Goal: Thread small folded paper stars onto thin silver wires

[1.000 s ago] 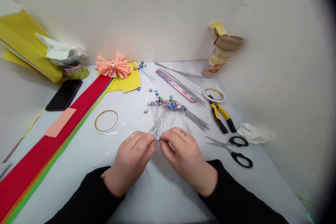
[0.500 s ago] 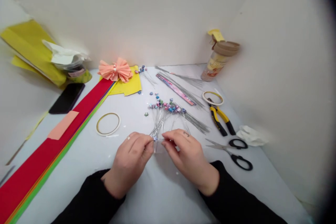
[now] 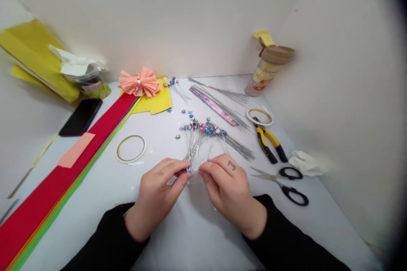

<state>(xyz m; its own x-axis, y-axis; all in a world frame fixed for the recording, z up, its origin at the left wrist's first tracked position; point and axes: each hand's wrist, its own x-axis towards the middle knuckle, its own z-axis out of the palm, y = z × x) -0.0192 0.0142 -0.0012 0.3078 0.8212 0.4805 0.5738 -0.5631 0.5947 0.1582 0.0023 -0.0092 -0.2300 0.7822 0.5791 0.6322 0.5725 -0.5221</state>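
At the white counter [image 3: 104, 169], the left hand [image 3: 157, 197] and right hand [image 3: 230, 190] are pinching star-tipped wire stems [image 3: 194, 146] between them.
Their fingers [image 3: 168, 171] are clamping together on the stems; a clear jar [image 3: 263, 74] is standing beyond, holding patterned paper [image 3: 263, 74].

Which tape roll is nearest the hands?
The left tape roll, beside the red paper stack, close to the left hand. The other tape roll lies farther off, by the yellow-handled pliers.
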